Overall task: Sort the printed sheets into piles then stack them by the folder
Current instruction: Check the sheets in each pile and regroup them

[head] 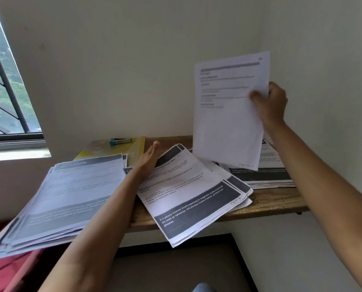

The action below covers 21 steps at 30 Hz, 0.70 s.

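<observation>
The room has a pale wall (133, 60) and a window (5, 91) with bars on the left. A brown wooden counter (277, 199) sticks out from the wall. At the back of it lies the yellow folder (139, 149), with a stapler (121, 141) on top.

Three piles of printed sheets sit on the counter. The left pile (74, 190) is big and hangs over the front edge. The middle pile (192, 197) is fanned out and pokes over the edge too. The right pile (268, 175) sits near the corner, partly hidden.

The right hand (270, 104) pinches one sheet (228, 114) by its right edge and holds it up in the air above the right pile. The left hand (149, 160) is flat with straight fingers. It rests at the top of the middle pile and holds nothing.

I think the person is working out which pile this sheet belongs to. To do that well, read the heading at the top and match it to the top page of a pile. Then lay the sheet down flat with its corners lined up. The flat hand should keep the middle pile from sliding. The left pile looks ready to slip, so a push back would help.
</observation>
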Available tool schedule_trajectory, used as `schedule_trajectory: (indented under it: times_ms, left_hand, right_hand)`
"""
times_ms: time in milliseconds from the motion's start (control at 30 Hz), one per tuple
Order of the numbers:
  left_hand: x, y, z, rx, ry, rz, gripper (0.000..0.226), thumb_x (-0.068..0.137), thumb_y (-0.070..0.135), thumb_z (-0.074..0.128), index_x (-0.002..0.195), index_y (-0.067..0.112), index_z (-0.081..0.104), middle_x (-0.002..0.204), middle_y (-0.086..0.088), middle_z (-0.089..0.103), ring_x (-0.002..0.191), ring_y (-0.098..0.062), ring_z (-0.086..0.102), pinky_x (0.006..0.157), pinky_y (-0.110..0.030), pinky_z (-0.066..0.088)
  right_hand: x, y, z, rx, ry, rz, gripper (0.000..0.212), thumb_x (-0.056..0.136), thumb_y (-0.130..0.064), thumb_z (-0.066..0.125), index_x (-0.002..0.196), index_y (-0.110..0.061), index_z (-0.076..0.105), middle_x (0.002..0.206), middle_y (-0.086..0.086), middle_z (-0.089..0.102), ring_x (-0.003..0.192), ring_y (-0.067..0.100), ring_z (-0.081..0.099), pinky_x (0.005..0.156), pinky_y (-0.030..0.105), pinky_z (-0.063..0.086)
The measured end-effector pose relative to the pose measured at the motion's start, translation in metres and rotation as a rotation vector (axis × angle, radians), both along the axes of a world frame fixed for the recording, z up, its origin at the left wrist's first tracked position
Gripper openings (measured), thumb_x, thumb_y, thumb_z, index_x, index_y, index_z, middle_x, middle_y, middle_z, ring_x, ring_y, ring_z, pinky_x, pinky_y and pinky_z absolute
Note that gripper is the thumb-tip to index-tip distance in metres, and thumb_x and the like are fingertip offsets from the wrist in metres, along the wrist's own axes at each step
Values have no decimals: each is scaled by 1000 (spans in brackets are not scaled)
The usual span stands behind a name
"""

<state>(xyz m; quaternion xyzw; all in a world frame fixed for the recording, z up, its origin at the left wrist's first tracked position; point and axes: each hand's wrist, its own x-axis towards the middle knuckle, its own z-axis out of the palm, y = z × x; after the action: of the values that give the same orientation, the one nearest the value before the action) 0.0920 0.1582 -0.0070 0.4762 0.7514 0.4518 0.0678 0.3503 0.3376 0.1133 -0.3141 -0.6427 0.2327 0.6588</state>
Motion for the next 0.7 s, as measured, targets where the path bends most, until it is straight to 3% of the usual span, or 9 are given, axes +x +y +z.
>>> schedule_trajectory:
  times_ms: [67, 133, 267, 333, 433, 500, 567, 633, 700]
  left_hand:
    - [-3, 0, -2, -16, -67, -19, 137, 49, 99, -6, 141, 12, 46, 135, -17, 55, 128, -32, 47, 110, -43, 32]
    - [-9, 4, -9, -10, -83, -13, 145, 42, 102, -7, 140, 11, 48, 136, -17, 55, 129, -33, 47, 111, -47, 32]
    - [-11, 3, -8, 114, -122, 2, 123, 63, 93, -1, 133, 8, 53, 130, -15, 59, 121, -33, 55, 106, -49, 40]
    - [-8, 1, -2, 165, -184, -7, 107, 74, 83, 3, 128, 7, 56, 120, -12, 62, 115, -32, 58, 103, -44, 43]
    - [-15, 7, -3, 186, -261, -7, 76, 95, 63, 8, 122, 14, 59, 117, -13, 65, 108, -31, 61, 101, -49, 45]
    - [-29, 13, -11, 214, -325, -6, 83, 90, 72, 8, 112, 16, 64, 103, -10, 69, 101, -29, 64, 100, -51, 45]
    - [-41, 17, -14, 230, -399, -24, 99, 80, 83, 6, 116, 12, 66, 100, -12, 70, 103, -31, 63, 103, -50, 42]
    - [-36, 8, -4, 242, -465, -55, 98, 86, 75, 0, 119, 9, 64, 103, -14, 69, 103, -30, 62, 101, -43, 44]
    - [-35, 4, 4, 270, -543, -70, 92, 92, 64, -7, 124, 7, 59, 107, -13, 67, 101, -26, 61, 95, -34, 45]
  right_hand:
    - [10, -1, 10, 33, 66, -15, 8, 76, -18, 62, 79, -14, 56, 77, 0, 60, 58, 2, 48, 51, 15, 37]
    - [18, -1, 17, 58, 124, -18, 9, 75, -21, 62, 81, -16, 57, 77, -2, 61, 58, -5, 49, 56, 18, 40]
    - [26, -4, 29, 48, 175, 70, 9, 78, -14, 64, 77, -20, 57, 70, -14, 61, 56, -12, 51, 59, 17, 43]
    - [20, -5, 28, -3, 78, 200, 20, 82, -9, 67, 72, -23, 57, 60, -20, 62, 54, -12, 51, 57, 14, 43]
    - [0, -5, 9, -122, -123, 420, 17, 85, -3, 67, 81, -18, 61, 58, -23, 65, 53, -9, 55, 54, 13, 46]
    - [-16, -5, -12, -180, -252, 495, 10, 83, -4, 69, 89, -10, 64, 61, -18, 67, 55, -5, 58, 55, 17, 50]
    - [-34, -5, -35, -245, -373, 538, 10, 82, -5, 70, 88, -10, 65, 66, -9, 68, 57, 1, 60, 59, 24, 49]
    - [-51, -9, -55, -315, -499, 526, 8, 82, -6, 71, 87, -10, 65, 81, 3, 67, 65, 12, 62, 60, 26, 49]
    - [-67, -14, -73, -359, -607, 480, 19, 83, -9, 70, 100, -4, 66, 94, 9, 66, 80, 22, 64, 66, 29, 52]
